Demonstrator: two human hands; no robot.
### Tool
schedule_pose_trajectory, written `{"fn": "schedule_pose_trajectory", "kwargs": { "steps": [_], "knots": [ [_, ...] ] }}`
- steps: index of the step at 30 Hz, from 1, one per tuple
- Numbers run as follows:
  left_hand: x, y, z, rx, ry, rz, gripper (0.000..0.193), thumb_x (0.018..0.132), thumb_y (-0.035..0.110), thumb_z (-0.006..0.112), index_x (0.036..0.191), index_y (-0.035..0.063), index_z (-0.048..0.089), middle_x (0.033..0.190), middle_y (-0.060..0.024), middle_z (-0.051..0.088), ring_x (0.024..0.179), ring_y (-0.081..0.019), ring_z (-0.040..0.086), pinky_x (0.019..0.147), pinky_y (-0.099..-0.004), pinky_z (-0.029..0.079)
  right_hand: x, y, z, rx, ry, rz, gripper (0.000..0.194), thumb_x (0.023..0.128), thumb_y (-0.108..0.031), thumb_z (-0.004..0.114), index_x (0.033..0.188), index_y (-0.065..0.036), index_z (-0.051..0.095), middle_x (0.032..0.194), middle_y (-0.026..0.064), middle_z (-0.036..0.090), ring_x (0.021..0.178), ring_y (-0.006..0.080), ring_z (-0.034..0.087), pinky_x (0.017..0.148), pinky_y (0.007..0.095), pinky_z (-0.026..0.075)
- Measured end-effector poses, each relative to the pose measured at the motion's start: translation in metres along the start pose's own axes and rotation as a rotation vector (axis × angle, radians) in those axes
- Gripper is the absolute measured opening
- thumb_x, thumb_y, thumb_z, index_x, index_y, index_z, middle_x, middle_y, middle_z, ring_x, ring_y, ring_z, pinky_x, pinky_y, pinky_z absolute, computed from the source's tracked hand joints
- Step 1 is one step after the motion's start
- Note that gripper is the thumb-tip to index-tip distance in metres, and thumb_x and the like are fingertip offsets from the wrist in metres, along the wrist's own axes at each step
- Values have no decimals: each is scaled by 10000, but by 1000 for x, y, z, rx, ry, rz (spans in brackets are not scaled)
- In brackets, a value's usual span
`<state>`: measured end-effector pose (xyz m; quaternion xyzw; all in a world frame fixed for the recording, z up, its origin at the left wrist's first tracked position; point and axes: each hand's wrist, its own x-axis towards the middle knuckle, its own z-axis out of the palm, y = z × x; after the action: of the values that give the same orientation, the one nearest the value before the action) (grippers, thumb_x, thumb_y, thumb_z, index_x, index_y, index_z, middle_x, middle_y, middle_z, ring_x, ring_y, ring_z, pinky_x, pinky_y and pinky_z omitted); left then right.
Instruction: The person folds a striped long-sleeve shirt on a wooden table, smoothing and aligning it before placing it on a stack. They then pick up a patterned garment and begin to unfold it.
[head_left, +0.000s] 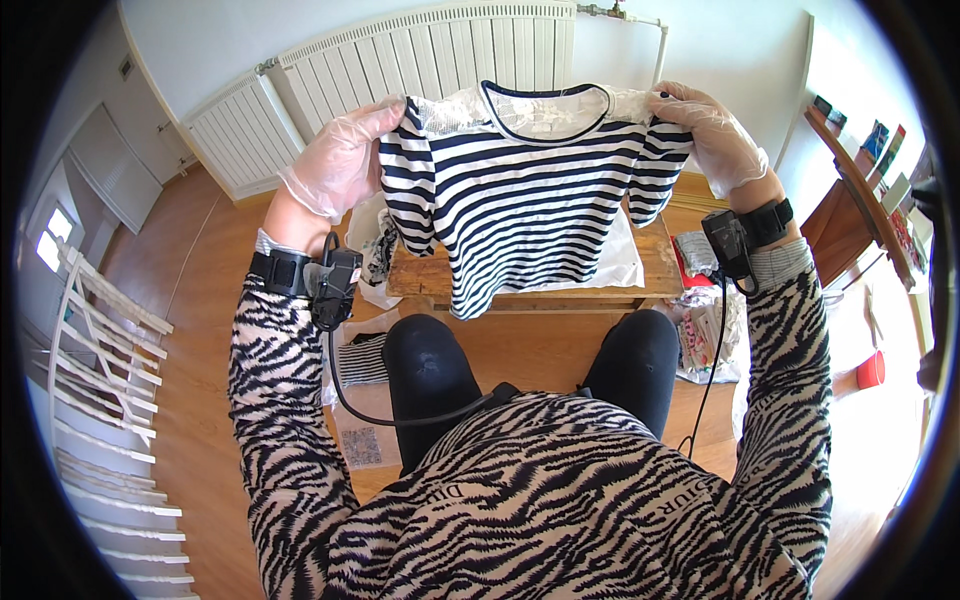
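A black-and-white striped short-sleeved shirt (525, 187) with lace shoulders and a dark neckline hangs spread out before me. My left hand (349, 154), in a clear glove, pinches it at the shoulder on the left. On the other side, my gloved right hand (709, 135) grips the opposite shoulder. Beneath the shirt stands a low wooden bench (420, 274), partly covered by a white sheet (626, 255). The shirt's lower hem hangs over the bench, its left corner dipping past the front edge.
Folded clothes (709, 337) are stacked right of the bench, and a striped folded garment (362, 358) lies on the floor by my left knee. White radiators (427, 60) line the wall behind. A white railing (105, 337) is at far left, a wooden desk (855, 187) at right.
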<state>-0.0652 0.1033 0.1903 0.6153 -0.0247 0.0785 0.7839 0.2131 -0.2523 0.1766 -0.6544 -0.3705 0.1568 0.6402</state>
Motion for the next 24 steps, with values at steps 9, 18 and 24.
{"fn": "schedule_pose_trajectory", "kwargs": {
  "steps": [9, 18, 24],
  "knots": [
    [3, -6, 42, -99, 27, 138, 244, 1085, 244, 694, 1146, 27, 787, 1124, -66, 805, 998, -185, 744, 928, -340, 597, -2, 6, 25, 413, 83, 80, 451, 1033, -190, 719, 1403, 61, 658, 1253, 134, 754, 1093, 202, 733, 976, 286, 587],
    [17, -8, 73, -120, -3, 97, 305, 1117, 272, 645, 1199, 0, 758, 1159, -68, 796, 1014, -164, 739, 954, -315, 589, -22, 1, 63, 163, -453, 45, 550, 1063, -487, 638, 1386, -48, 708, 1292, 113, 727, 1180, 240, 655, 1097, 341, 482],
    [25, -10, 78, -162, -83, 58, 309, 1132, 266, 619, 1194, -10, 744, 1136, -56, 787, 992, -146, 736, 928, -290, 606, -31, -4, 85, 74, -840, 52, 983, 808, -576, 928, 1509, 30, 598, 1377, 124, 720, 1254, 216, 638, 1121, 349, 472]
  ]
}}
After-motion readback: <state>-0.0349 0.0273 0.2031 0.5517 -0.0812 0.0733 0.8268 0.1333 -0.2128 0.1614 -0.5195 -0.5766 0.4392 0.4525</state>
